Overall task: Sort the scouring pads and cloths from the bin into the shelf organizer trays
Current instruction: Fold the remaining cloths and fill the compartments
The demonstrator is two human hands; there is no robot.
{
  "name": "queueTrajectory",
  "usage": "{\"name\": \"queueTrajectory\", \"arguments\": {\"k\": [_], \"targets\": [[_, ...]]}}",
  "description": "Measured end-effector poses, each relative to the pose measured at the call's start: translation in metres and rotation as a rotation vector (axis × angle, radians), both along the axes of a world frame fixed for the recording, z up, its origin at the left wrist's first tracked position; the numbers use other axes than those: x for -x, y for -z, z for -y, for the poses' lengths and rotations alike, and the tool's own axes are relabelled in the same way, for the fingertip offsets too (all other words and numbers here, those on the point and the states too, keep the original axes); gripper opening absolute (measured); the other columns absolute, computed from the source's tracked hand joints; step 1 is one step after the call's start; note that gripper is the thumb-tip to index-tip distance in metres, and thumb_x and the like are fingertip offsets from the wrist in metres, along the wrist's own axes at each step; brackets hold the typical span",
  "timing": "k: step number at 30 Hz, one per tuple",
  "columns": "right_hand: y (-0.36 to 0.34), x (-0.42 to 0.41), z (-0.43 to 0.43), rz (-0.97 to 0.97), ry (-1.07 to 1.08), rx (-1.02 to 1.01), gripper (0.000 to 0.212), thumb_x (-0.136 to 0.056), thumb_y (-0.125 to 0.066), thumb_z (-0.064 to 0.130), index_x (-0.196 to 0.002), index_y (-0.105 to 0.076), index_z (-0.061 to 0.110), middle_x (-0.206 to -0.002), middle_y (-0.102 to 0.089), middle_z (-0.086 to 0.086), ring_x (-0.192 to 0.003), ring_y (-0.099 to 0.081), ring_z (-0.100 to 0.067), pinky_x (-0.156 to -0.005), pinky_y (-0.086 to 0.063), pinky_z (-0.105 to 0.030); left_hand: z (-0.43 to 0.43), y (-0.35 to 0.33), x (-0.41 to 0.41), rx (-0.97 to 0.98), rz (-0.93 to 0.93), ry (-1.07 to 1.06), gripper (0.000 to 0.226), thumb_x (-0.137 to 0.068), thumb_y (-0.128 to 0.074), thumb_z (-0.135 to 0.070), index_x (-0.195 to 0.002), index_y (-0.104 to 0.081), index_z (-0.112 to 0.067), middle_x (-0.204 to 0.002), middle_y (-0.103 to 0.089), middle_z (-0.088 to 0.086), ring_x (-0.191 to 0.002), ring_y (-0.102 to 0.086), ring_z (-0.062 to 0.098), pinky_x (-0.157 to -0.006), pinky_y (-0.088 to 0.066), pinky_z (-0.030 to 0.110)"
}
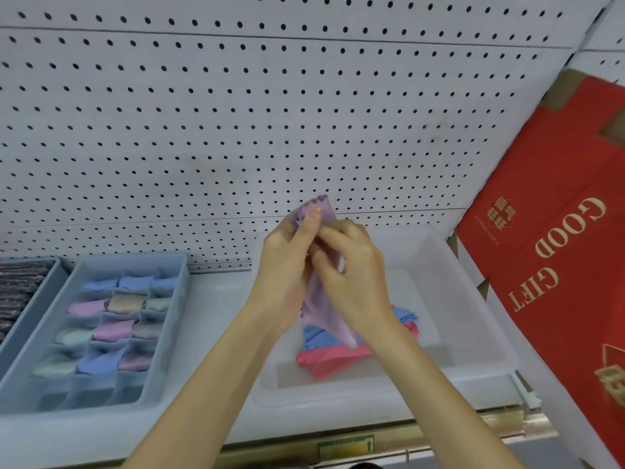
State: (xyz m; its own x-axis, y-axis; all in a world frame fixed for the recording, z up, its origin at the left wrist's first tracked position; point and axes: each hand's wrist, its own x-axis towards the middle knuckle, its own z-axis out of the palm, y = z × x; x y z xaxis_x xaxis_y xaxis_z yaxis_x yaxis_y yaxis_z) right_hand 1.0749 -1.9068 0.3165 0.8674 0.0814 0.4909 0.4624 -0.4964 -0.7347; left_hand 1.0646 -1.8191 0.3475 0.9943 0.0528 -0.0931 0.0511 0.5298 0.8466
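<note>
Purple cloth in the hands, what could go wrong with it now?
The purple cloth hangs loose below the left hand and right hand, so it might slip and drop into the bin. The organizer tray has small compartments, so a sloppy fold could bulge into a neighbouring one.

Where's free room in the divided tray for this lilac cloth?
In the divided tray, the nearest row is bare, between the front wall and the filled rows behind. The shelf strip between tray and white bin is free. Cloths crowd its middle.

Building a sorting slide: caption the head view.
Left hand and right hand hold a lilac cloth above the clear bin, beside a blue divided tray of sorted cloths.
</note>
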Motion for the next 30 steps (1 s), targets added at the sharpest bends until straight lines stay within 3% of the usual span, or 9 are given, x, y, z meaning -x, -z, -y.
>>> {"name": "queueTrajectory", "arguments": {"k": [2, 6, 9, 12, 17, 20, 23, 26, 30], "targets": [[-0.001, 0.0, 0.005, -0.047, -0.069, -0.054, 0.031, -0.083, -0.06, 0.016, -0.112, -0.069, 0.022, -0.096, -0.057, 0.021, -0.098, -0.049, -0.01, -0.083, -0.037, -0.008, -0.004, -0.001, -0.002, -0.011, -0.016, -0.038, 0.02, -0.1, -0.046, -0.012, -0.108, -0.06, 0.0, -0.087, -0.069, 0.007, -0.079, -0.068, 0.012, -0.076, -0.055, 0.022], [0.01, 0.001, 0.012, -0.058, -0.082, -0.207, 0.053, -0.075, -0.066, 0.03, -0.126, -0.053, 0.022, -0.121, -0.054, 0.008, -0.117, -0.047, -0.013, -0.098, -0.038, -0.024, -0.006, -0.014, -0.008, -0.057, -0.036, -0.053, 0.022, -0.102, -0.043, -0.015, -0.094, -0.062, -0.008, -0.082, -0.07, 0.006, -0.077, -0.066, 0.016, -0.079, -0.055, 0.031], [0.027, 0.001, 0.014, -0.18, -0.07, -0.341, 0.073, -0.071, -0.069, 0.045, -0.135, -0.038, 0.028, -0.137, -0.042, 0.014, -0.129, -0.041, -0.009, -0.108, -0.033, -0.029, -0.007, -0.027, -0.01, -0.094, -0.007, -0.03, 0.023, -0.102, -0.045, -0.016, -0.093, -0.064, -0.009, -0.083, -0.069, 0.004, -0.079, -0.064, 0.016, -0.079, -0.054, 0.031], [0.04, 0.002, 0.005, -0.157, 0.054, -0.255, 0.081, -0.071, -0.07, 0.043, -0.139, -0.028, 0.035, -0.137, -0.035, 0.027, -0.132, -0.038, -0.005, -0.111, -0.032, -0.033, -0.006, -0.038, -0.012, -0.116, 0.018, -0.045, 0.023, -0.102, -0.045, -0.018, -0.093, -0.065, -0.012, -0.083, -0.069, 0.001, -0.08, -0.063, 0.013, -0.081, -0.052, 0.03], [0.033, -0.003, -0.019, -0.124, 0.227, -0.323, 0.055, -0.075, -0.06, 0.044, -0.128, -0.045, 0.036, -0.117, -0.063, 0.015, -0.106, -0.059, -0.012, -0.091, -0.048, -0.036, 0.0, -0.05, -0.01, 0.018, 0.022, -0.06, 0.019, -0.102, -0.045, -0.016, -0.104, -0.062, -0.007, -0.095, -0.07, 0.004, -0.092, -0.066, 0.013, -0.097, -0.051, 0.033], [0.035, -0.008, -0.029, -0.055, 0.336, -0.313, 0.053, -0.074, -0.052, 0.038, -0.126, -0.048, 0.036, -0.109, -0.069, 0.008, -0.091, -0.063, -0.017, -0.078, -0.048, -0.03, -0.001, -0.053, -0.01, 0.095, 0.04, -0.094, 0.02, -0.102, -0.043, -0.015, -0.108, -0.06, -0.007, -0.098, -0.068, 0.005, -0.093, -0.065, 0.013, -0.096, -0.051, 0.033], [0.048, -0.011, -0.027, -0.038, 0.326, -0.356, 0.053, -0.076, -0.047, 0.024, -0.127, -0.059, 0.019, -0.099, -0.072, -0.001, -0.075, -0.057, -0.015, -0.066, -0.043, -0.024, -0.006, -0.055, -0.011, 0.157, 0.062, -0.1, 0.02, -0.102, -0.043, -0.015, -0.111, -0.06, -0.007, -0.099, -0.07, 0.004, -0.086, -0.068, 0.01, -0.083, -0.057, 0.027], [0.071, -0.014, -0.018, -0.07, 0.302, -0.271, 0.057, -0.071, -0.04, 0.005, -0.122, -0.064, 0.011, -0.088, -0.071, -0.011, -0.066, -0.041, -0.008, -0.059, -0.034, -0.019, -0.017, -0.058, -0.015, 0.198, 0.081, -0.096, 0.02, -0.102, -0.043, -0.014, -0.105, -0.061, -0.006, -0.094, -0.072, 0.005, -0.088, -0.069, 0.013, -0.084, -0.057, 0.029], [0.092, -0.01, 0.006, 0.025, 0.31, -0.062, 0.069, -0.067, -0.044, -0.015, -0.128, -0.061, 0.012, -0.11, -0.071, -0.008, -0.077, -0.06, -0.013, -0.06, -0.039, -0.012, -0.041, -0.061, -0.032, 0.194, 0.127, -0.089, 0.025, -0.104, -0.038, -0.017, -0.112, -0.058, -0.005, -0.119, -0.067, 0.014, -0.109, -0.066, 0.024, -0.093, -0.054, 0.039]]}}
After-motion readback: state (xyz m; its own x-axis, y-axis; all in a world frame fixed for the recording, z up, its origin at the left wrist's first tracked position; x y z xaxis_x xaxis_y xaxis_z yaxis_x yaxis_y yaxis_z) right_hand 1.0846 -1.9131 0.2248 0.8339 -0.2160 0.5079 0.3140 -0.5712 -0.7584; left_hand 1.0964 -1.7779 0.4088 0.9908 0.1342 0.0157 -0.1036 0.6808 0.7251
